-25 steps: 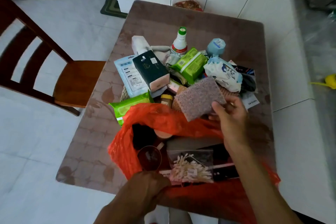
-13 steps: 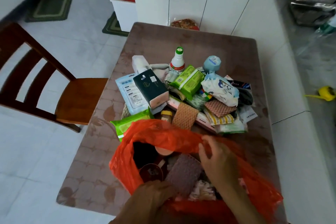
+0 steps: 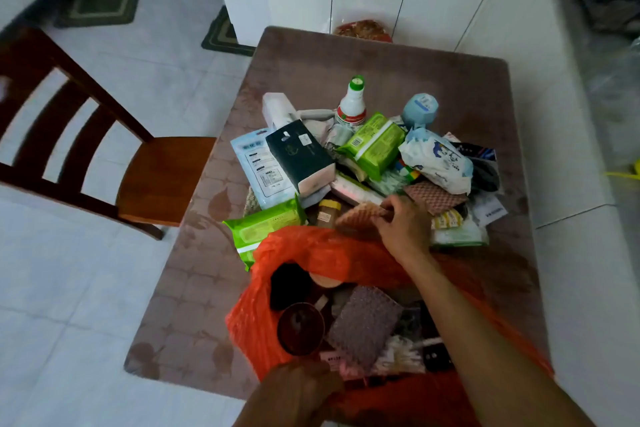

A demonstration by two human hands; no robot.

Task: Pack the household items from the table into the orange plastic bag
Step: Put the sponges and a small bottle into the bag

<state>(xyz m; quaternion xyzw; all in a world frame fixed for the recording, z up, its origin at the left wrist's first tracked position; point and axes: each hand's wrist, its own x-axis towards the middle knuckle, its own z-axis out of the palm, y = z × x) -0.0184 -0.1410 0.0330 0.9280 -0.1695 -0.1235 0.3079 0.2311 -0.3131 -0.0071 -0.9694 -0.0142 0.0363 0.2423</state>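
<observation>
The orange plastic bag (image 3: 311,255) lies open at the near edge of the brown table (image 3: 381,66). Inside it I see a purplish scouring pad (image 3: 363,322), a dark round lid and a packet of cotton swabs. My left hand (image 3: 301,392) grips the bag's near rim. My right hand (image 3: 403,224) reaches over the bag's far rim and pinches a tan waffle-patterned cloth (image 3: 356,215) at the front of the pile. The pile beyond holds green wipe packs (image 3: 375,146), a dark tissue box (image 3: 299,154), a white bottle (image 3: 352,104) and a white wipe pack (image 3: 438,163).
A wooden chair (image 3: 104,163) stands at the table's left side. White cabinets line the back and a white counter (image 3: 571,253) runs along the right. A second waffle cloth (image 3: 436,196) lies in the pile, right of my right hand.
My right hand dropped the purplish pad into the bag, then reached out over the far rim to the pile and took hold of the tan waffle cloth. My left hand kept its grip on the bag.
</observation>
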